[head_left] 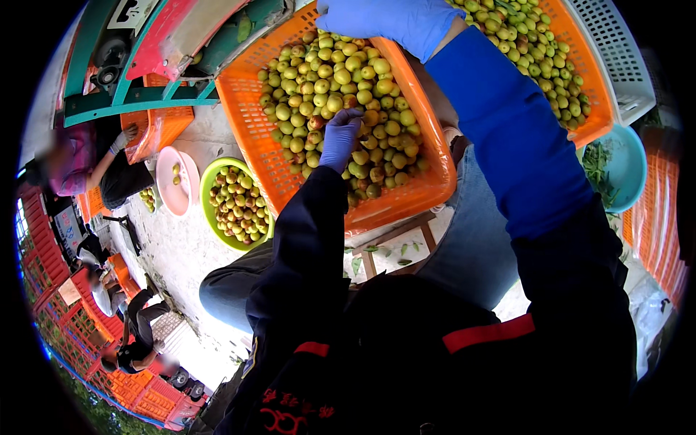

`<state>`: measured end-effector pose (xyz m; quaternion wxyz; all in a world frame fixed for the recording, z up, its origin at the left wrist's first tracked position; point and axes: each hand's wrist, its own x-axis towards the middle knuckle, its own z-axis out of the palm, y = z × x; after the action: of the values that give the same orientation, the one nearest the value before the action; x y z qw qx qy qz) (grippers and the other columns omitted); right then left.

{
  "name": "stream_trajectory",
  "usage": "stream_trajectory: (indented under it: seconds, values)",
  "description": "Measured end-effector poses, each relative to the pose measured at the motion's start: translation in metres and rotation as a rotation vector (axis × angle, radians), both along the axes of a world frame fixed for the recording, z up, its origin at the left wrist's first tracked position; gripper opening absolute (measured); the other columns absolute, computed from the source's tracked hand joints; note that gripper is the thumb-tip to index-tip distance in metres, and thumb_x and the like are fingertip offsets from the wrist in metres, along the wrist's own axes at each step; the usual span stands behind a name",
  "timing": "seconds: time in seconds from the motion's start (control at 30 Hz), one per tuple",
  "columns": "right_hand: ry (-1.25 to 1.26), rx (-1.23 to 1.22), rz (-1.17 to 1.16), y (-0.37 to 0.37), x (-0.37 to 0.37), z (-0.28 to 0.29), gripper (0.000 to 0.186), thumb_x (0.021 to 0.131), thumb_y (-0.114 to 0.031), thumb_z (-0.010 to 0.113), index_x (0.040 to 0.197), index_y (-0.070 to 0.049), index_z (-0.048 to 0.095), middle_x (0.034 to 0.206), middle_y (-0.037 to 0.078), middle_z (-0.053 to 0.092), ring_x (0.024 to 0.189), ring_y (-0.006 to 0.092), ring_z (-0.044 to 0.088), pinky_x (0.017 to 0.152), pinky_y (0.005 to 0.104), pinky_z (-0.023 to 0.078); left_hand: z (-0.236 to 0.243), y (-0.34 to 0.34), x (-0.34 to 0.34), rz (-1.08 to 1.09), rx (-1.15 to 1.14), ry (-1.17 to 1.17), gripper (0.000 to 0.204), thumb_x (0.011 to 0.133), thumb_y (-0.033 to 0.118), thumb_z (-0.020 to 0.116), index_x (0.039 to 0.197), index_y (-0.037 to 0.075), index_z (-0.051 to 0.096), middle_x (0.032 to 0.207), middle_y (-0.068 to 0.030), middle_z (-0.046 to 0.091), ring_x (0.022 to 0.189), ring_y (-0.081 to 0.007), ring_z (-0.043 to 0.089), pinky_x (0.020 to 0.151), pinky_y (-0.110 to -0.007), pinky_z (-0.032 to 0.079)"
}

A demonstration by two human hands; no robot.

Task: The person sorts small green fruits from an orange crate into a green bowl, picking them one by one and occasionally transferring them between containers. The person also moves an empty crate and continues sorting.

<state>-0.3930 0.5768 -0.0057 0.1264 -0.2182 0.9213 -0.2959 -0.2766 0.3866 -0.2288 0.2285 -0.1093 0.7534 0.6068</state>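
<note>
An orange plastic crate (pixel 250 138) in front of me holds many small, round, yellow-green fruits (pixel 319 87), which look like jujubes; some have red-brown patches. My left hand (pixel 341 139), in a thin violet-blue glove, reaches into the crate with its fingers curled down among the fruits. Whatever lies between those fingertips is hidden. Across the crate's far edge stretches my right hand (pixel 395 23), also gloved, its arm in a bright blue sleeve cover. The top of the picture cuts off part of it, and its finger grip does not show clearly.
Another orange crate of similar fruits (pixel 533 58) is at the upper right, beside a white crate (pixel 616 58) and a blue basin with leaves (pixel 634 167). At left are a lime-green basin of browner fruits (pixel 210 181), a pink basin (pixel 174 196), green-framed machinery (pixel 138 105) and a seated person (pixel 83 159).
</note>
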Motion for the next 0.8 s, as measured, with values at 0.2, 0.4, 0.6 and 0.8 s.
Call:
stream_trajectory:
  seconds: [0.2,0.4,0.6,0.8]
  values:
    - [0.066,0.044,-0.092,-0.003,-0.007,-0.014,0.024,0.078,-0.019,0.049,0.076,0.000,0.064,0.065,0.016,0.063,0.062,0.0291,0.063,0.059,0.0382,0.050,-0.012,0.054,-0.007,-0.648,-1.321,0.431,0.033,0.080,0.021,0.058,0.111,0.012,0.052,0.095,-0.0131,0.057,0.075,-0.0288,0.062,0.057,-0.039,0.050]
    - [-0.311,-0.078,-0.140,0.006,0.010,0.013,0.025,0.080,-0.018,0.049,0.076,0.001,0.064,0.062,0.014,0.062,0.050,0.0249,0.061,0.048,0.0361,0.049,-0.004,0.023,-0.003,-0.200,-0.258,0.086,0.035,0.080,0.019,0.063,0.111,0.005,0.053,0.090,-0.0110,0.060,0.059,-0.0187,0.059,0.047,-0.030,0.046]
    - [-0.220,-0.035,-0.066,0.005,0.011,0.014,0.029,0.081,-0.020,0.047,0.070,0.003,0.063,0.060,0.013,0.061,0.049,0.0229,0.060,0.050,0.0357,0.049,0.067,-0.079,0.058,0.329,0.765,-0.120,0.031,0.089,0.029,0.052,0.112,0.008,0.049,0.099,-0.0070,0.055,0.065,-0.0135,0.049,0.051,-0.025,0.040]
    - [-0.060,0.033,-0.006,-0.003,-0.003,-0.018,0.030,0.081,-0.025,0.048,0.071,0.000,0.064,0.062,0.014,0.062,0.055,0.0243,0.062,0.056,0.0367,0.049,0.052,-0.259,0.102,0.948,0.469,-0.036,0.038,0.086,0.034,0.058,0.111,0.006,0.052,0.098,-0.0062,0.058,0.074,-0.0143,0.054,0.061,-0.026,0.045]
